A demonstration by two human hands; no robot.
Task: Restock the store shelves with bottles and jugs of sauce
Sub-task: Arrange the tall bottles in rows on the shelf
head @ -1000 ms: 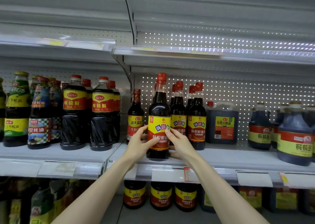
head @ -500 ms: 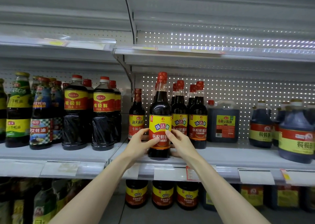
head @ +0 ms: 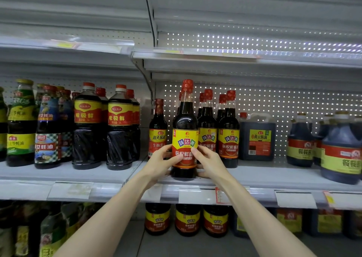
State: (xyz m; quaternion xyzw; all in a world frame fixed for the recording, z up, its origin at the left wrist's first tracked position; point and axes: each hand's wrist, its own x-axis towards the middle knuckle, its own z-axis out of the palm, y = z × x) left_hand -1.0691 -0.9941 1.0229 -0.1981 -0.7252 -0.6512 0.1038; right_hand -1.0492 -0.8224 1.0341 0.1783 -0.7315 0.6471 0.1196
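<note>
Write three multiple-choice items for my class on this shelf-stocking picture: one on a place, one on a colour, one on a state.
1. Where is the held bottle? A in a trolley; B front of the middle shelf; C on the floor.
2. What colour is its cap? A red; B green; C white.
3. How is it held? A by one hand; B by both hands; C by neither.
Answers: B, it is at that shelf's front edge; A, the cap is red; B, the left hand and right hand both curl round its label.
</note>
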